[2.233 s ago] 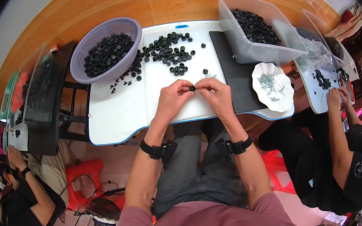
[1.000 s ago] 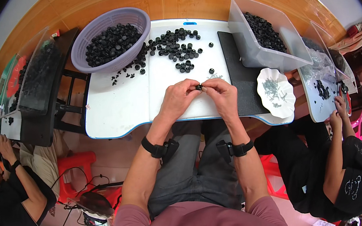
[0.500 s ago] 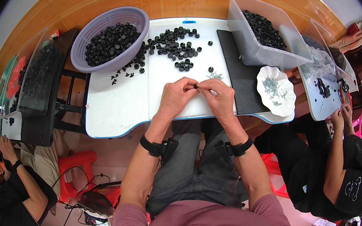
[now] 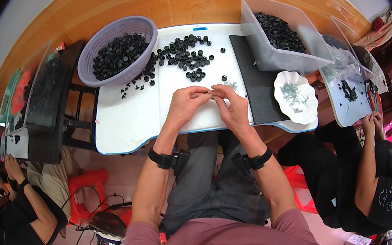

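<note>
My left hand (image 4: 185,105) and my right hand (image 4: 232,109) meet fingertip to fingertip over the white table (image 4: 127,123) near its front edge. Both are closed in a pinch round something tiny, mostly covered by the fingers; a small dark bit shows at the left fingertips. Just beyond them lie several round black caps (image 4: 195,76), with a larger loose group of black caps (image 4: 190,54) farther back. A small heap of thin, pale, clear pieces (image 4: 230,86) lies beside my right fingers.
A purple basket (image 4: 153,42) of black caps stands back left, with tiny black parts (image 4: 130,88) before it. Right are a black mat (image 4: 261,99), a white scalloped dish (image 4: 308,114) of pale pieces and a clear bin (image 4: 291,64) of black parts. People work at both sides.
The black part that showed between my fingertips is now mostly hidden. My right fingers have shifted slightly left and changed their grip. The whole view has tilted a little.
</note>
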### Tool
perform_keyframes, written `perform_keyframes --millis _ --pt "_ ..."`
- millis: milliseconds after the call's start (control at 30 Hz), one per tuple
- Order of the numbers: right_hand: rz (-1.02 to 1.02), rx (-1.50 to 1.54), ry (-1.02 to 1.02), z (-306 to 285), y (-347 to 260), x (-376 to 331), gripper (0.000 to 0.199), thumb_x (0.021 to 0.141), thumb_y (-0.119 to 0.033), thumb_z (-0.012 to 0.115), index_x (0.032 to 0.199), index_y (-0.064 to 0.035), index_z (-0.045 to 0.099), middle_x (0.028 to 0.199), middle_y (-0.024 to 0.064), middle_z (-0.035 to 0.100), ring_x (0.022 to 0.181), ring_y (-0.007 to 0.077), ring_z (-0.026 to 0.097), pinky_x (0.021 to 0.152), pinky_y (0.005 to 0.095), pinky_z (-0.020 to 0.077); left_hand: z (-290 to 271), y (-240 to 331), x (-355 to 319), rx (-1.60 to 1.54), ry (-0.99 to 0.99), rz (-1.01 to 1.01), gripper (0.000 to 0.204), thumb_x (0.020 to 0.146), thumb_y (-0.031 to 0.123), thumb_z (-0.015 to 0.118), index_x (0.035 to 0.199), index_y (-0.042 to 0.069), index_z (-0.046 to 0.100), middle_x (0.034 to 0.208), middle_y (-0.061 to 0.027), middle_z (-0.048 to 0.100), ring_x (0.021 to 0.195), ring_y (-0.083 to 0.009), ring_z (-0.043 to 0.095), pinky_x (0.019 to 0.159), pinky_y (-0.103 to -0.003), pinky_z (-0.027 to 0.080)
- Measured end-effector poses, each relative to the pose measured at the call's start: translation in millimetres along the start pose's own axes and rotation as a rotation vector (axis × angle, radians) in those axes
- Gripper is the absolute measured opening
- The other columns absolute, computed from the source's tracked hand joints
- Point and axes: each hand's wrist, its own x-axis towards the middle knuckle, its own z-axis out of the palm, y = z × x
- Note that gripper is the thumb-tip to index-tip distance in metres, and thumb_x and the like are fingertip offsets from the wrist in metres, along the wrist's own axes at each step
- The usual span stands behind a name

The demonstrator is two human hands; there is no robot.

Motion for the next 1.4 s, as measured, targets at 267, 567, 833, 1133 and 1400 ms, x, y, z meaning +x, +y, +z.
perform_keyframes --millis 267,567,833,1133,1400 --pt "0.295 0.340 0.355 -6 11 -2 0.021 0.094 0.002 0.068 0.114 0.0046 0.065 0.095 0.0105 0.074 0.084 0.0151 0.072 0.078 0.0277 0.0564 9 -2 0 0.046 0.104 0.074 0.023 0.093 0.012 0.075 0.110 -0.004 0.073 0.097 -0.0084 0.077 0.089 -0.0099 0.070 0.079 -0.024 0.055" --pt "0.318 0.280 0.377 -4 11 0 0.013 0.096 0.000 0.067 0.108 0.0046 0.068 0.093 0.0083 0.073 0.082 0.0125 0.070 0.075 0.0264 0.0557 8 -7 -3 -0.002 0.149 0.113 0.024 0.090 0.010 0.077 0.110 -0.003 0.074 0.090 -0.0059 0.076 0.081 -0.0092 0.068 0.074 -0.025 0.054" --pt "0.323 0.230 0.306 -4 10 0 0.011 0.095 0.001 0.066 0.105 0.0041 0.068 0.093 0.0066 0.072 0.081 0.0115 0.068 0.075 0.0255 0.0547 -91 37 6 0.371 0.459 0.309 0.022 0.090 0.013 0.079 0.109 0.002 0.075 0.092 -0.0045 0.075 0.079 -0.0065 0.065 0.072 -0.025 0.054" --pt "0.305 0.245 0.355 -3 13 0 0.012 0.094 0.000 0.067 0.105 0.0024 0.071 0.089 0.0066 0.073 0.076 0.0098 0.067 0.071 0.0248 0.0543 -105 69 42 0.955 0.429 0.694 0.026 0.085 0.002 0.072 0.111 0.005 0.070 0.103 -0.0135 0.066 0.103 -0.0349 0.063 0.091 -0.044 0.051" --pt "0.294 0.232 0.363 -2 13 0 0.011 0.094 0.001 0.066 0.104 0.0025 0.071 0.089 0.0068 0.073 0.076 0.0107 0.069 0.071 0.0258 0.0562 -47 15 65 0.919 0.199 0.366 0.024 0.088 0.004 0.069 0.111 0.003 0.075 0.102 -0.0177 0.069 0.100 -0.0376 0.066 0.089 -0.045 0.053"
